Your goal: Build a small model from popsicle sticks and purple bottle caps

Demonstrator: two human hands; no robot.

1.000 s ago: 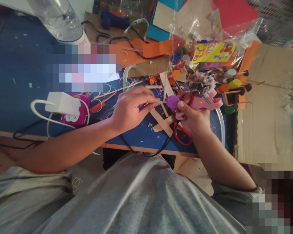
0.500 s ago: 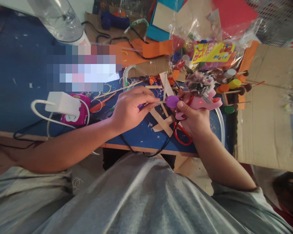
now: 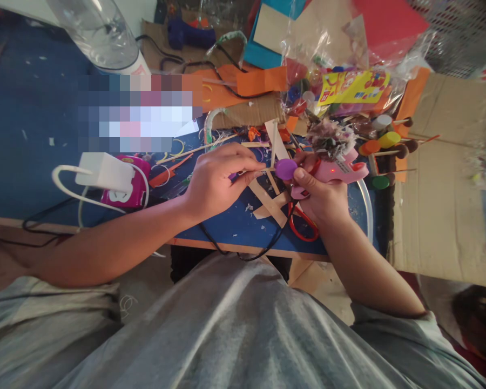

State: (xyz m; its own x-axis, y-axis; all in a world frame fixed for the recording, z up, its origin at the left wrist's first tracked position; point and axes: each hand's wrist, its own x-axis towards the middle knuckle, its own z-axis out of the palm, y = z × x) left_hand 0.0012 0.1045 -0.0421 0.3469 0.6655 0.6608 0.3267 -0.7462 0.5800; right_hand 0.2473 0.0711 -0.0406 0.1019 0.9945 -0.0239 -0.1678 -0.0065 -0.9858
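Observation:
My left hand (image 3: 222,175) pinches a thin wooden stick (image 3: 269,169) between thumb and forefinger. A bit of purple shows under its curled fingers; I cannot make out what it is. At the stick's right end is a round purple bottle cap (image 3: 285,169), held at its edge by the thumb and finger of my right hand (image 3: 322,197). That same hand is wrapped round a pink glue gun (image 3: 340,170) with a small red light lit. Below, the red-handled scissors (image 3: 303,227) lie partly hidden by the right hand. Cut cardboard strips (image 3: 269,202) lie crossed between the hands.
Left, a white charger (image 3: 104,172) rests against a magenta box (image 3: 123,200). A clear bottle (image 3: 105,38) and a blue glue gun (image 3: 190,33) are further back. Capped sticks (image 3: 389,140) and a cardboard sheet (image 3: 441,189) lie right. A black cable (image 3: 263,254) hangs over the table edge.

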